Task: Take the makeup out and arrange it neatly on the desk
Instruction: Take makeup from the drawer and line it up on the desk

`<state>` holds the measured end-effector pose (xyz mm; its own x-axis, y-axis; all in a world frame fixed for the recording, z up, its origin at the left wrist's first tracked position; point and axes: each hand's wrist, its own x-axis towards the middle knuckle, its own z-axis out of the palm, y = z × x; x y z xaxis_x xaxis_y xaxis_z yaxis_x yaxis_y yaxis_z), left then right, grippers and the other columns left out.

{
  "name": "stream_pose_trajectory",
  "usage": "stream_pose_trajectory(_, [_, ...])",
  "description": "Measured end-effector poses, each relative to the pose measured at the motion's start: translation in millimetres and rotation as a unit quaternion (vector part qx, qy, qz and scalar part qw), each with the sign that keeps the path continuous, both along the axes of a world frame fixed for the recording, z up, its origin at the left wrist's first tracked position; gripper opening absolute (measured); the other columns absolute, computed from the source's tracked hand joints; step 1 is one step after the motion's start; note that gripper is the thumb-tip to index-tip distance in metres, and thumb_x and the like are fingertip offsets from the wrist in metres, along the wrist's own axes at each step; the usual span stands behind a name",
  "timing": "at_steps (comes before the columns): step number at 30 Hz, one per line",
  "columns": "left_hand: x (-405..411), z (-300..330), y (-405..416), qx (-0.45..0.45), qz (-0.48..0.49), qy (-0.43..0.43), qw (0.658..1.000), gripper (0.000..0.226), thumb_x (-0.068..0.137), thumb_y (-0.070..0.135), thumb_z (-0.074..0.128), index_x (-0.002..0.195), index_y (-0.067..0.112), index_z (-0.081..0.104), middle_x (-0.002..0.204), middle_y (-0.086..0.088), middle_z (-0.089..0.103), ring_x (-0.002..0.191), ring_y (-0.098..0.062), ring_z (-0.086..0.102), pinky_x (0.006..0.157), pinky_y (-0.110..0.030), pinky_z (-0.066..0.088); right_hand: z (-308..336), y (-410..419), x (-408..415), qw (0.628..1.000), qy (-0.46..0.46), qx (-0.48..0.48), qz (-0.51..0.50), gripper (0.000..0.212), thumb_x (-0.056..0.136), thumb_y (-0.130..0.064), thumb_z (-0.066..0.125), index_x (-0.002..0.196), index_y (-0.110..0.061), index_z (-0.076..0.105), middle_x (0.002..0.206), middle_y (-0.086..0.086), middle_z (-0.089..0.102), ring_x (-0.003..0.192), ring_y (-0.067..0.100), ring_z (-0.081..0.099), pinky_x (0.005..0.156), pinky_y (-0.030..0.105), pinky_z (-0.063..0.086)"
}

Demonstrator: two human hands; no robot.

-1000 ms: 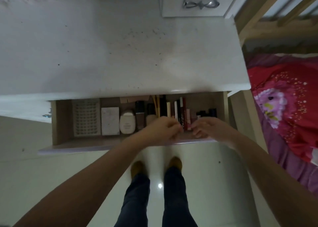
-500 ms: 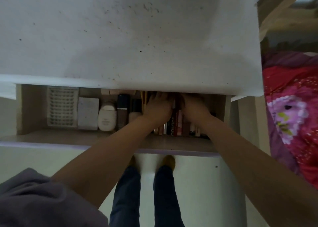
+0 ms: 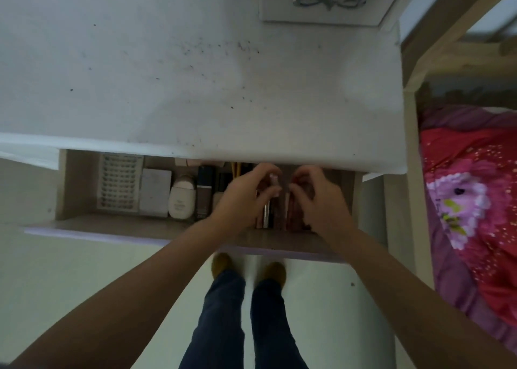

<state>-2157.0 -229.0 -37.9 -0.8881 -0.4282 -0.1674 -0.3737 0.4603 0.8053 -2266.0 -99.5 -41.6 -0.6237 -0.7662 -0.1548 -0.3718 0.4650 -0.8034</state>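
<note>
The open drawer (image 3: 112,226) under the white desk top (image 3: 167,75) holds makeup. From the left lie a white gridded tray (image 3: 119,184), a white box (image 3: 155,192), a cream bottle (image 3: 181,201) and a dark foundation bottle (image 3: 204,192). A row of slim tubes (image 3: 270,215) lies at the right. My left hand (image 3: 240,198) and my right hand (image 3: 319,201) are both inside the drawer, side by side, fingers curled around the upper ends of these tubes. The hands are blurred and hide most of the row.
A small upper drawer with a metal handle (image 3: 327,1) stands at the desk's back right. A bed with a red and pink flowered cover (image 3: 470,187) lies close on the right behind a wooden post (image 3: 414,145). My feet (image 3: 249,268) stand on the pale floor below the drawer.
My hands went from the drawer's front edge deep into the row of tubes. Their fingers have now curled up around the tubes. The view shifted.
</note>
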Motion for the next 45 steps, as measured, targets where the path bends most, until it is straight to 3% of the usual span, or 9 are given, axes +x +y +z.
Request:
stream_pose_trajectory(5, [-69,52,-62,0.046,0.078,0.071,0.993,0.014,0.091,0.016,0.058,0.104,0.019,0.057,0.08,0.01,0.063,0.069,0.001,0.061,0.063,-0.012,0.049,58,-52,-79,0.994,0.014,-0.085,-0.07,0.011,0.091,-0.015,0.06,0.098,-0.013,0.052,0.082,-0.001,0.064,0.065,-0.007,0.059,0.063,0.005,0.045])
stream_pose_trajectory(10, [-154,49,-118,0.032,0.101,0.0,0.994,0.021,0.092,0.022,0.058,0.108,0.01,0.062,0.078,-0.004,0.065,0.058,-0.011,0.061,0.05,-0.017,0.05,52,-115,-150,0.995,0.011,-0.027,-0.094,0.009,0.092,-0.022,0.058,0.095,-0.015,0.054,0.083,0.005,0.069,0.059,-0.006,0.059,0.055,0.002,0.041])
stream_pose_trajectory(16, [-198,27,-137,0.0,0.122,-0.031,0.992,0.024,0.09,0.028,0.059,0.107,0.013,0.064,0.095,-0.009,0.068,0.076,-0.019,0.063,0.078,-0.033,0.056,28,-154,-170,0.993,0.06,-0.003,-0.099,0.017,0.092,-0.02,0.058,0.1,-0.006,0.06,0.091,0.004,0.062,0.077,0.011,0.054,0.06,0.001,0.039])
stream_pose_trajectory(25, [-177,35,-119,0.01,0.133,-0.024,0.991,0.037,0.094,0.024,0.052,0.131,0.02,0.046,0.093,0.003,0.056,0.08,-0.018,0.064,0.068,-0.031,0.057,31,-145,-159,0.992,0.086,0.003,-0.09,0.021,0.094,-0.022,0.054,0.108,-0.007,0.06,0.107,0.009,0.06,0.077,0.014,0.061,0.063,0.002,0.041])
stream_pose_trajectory(29, [-96,46,-79,-0.026,0.092,0.091,0.991,0.01,0.096,0.014,0.047,0.103,0.019,0.052,0.076,0.007,0.053,0.064,-0.008,0.056,0.058,-0.021,0.049,50,-88,-104,0.991,0.106,-0.057,-0.063,0.013,0.095,-0.012,0.052,0.101,-0.007,0.061,0.09,0.003,0.06,0.066,0.008,0.055,0.063,0.006,0.043])
stream_pose_trajectory(33, [0,14,-14,0.009,-0.056,-0.06,0.997,0.017,0.095,0.014,0.047,0.103,0.016,0.061,0.079,0.002,0.063,0.065,-0.005,0.055,0.061,-0.023,0.046,24,-11,-23,0.997,0.054,0.015,0.052,0.015,0.093,-0.012,0.051,0.098,-0.01,0.064,0.082,0.0,0.062,0.071,-0.001,0.054,0.068,0.001,0.035])
stream_pose_trajectory(37, [15,-42,6,-0.056,-0.102,-0.202,0.972,0.044,0.096,0.015,0.043,0.14,0.013,0.04,0.128,-0.013,0.051,0.11,-0.027,0.053,0.086,-0.034,0.046,-37,8,2,0.973,0.082,0.189,0.103,0.028,0.095,-0.015,0.047,0.12,-0.011,0.058,0.115,0.011,0.06,0.105,0.029,0.054,0.082,0.03,0.04])
stream_pose_trajectory(41, [-18,-73,8,-0.16,-0.075,-0.226,0.958,0.06,0.095,0.015,0.042,0.149,0.012,0.016,0.141,-0.018,0.037,0.116,-0.034,0.048,0.076,-0.04,0.048,-62,-8,0,0.932,0.16,0.297,0.136,0.036,0.096,-0.023,0.041,0.13,-0.015,0.048,0.132,0.01,0.049,0.122,0.03,0.042,0.096,0.04,0.034])
stream_pose_trajectory(45, [-36,-80,8,-0.195,-0.072,-0.271,0.94,0.05,0.099,0.023,0.037,0.146,0.011,0.023,0.138,-0.019,0.038,0.108,-0.036,0.052,0.067,-0.037,0.043,-70,-11,1,0.907,0.205,0.326,0.17,0.032,0.094,-0.023,0.044,0.123,-0.015,0.054,0.128,0.01,0.05,0.121,0.03,0.042,0.097,0.04,0.032])
